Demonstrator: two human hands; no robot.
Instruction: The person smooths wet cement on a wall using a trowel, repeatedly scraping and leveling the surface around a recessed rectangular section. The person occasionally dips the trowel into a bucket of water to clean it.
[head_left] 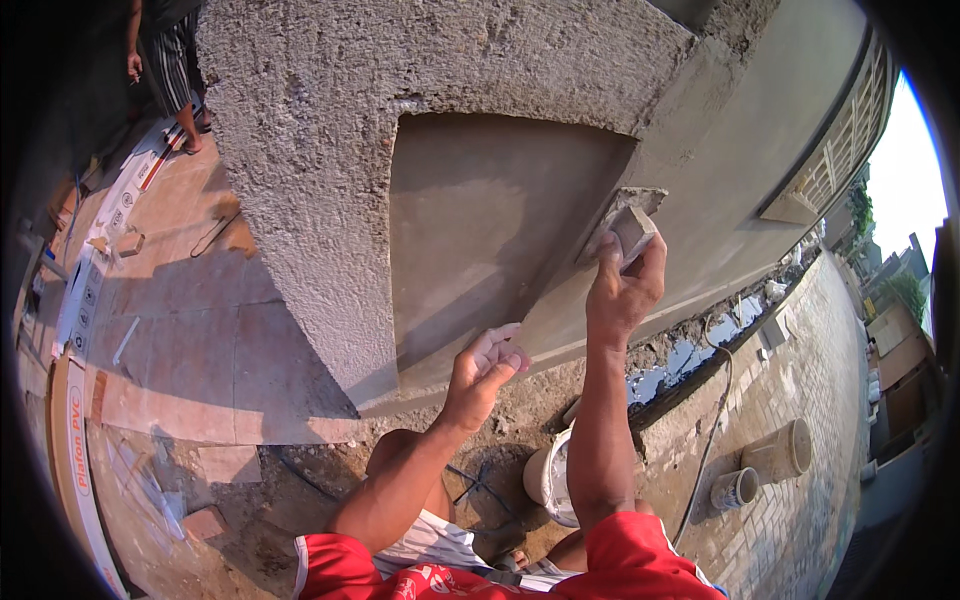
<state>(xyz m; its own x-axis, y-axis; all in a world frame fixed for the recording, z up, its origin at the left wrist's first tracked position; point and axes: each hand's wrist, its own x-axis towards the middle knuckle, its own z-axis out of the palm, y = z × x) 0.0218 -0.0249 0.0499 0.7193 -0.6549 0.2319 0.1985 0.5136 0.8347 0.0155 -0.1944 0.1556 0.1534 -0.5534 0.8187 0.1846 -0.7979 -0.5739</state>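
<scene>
My right hand point(622, 290) is raised against the wall and grips a small grey-tan block point(632, 232) between thumb and fingers. Behind the block shows a flat, rough-edged plate point(650, 198), close to the wall's corner edge; whether it is joined to the block, I cannot tell. Lower and further left, my left hand point(480, 378) hovers before the wall, fingers loosely bent, thumb apart, nothing visible in it. A smooth grey plastered panel point(460, 215) fills much of the wall face, framed by rough, pitted plaster point(300, 150).
Between my legs and the wall stands a white bucket point(545, 478). Two more buckets point(778, 452) point(735, 489) sit on the paving point(790, 530) at right, near a hose point(705, 460). Long boxes point(78, 440) line the left side. Another person's legs point(180, 100) show at top left.
</scene>
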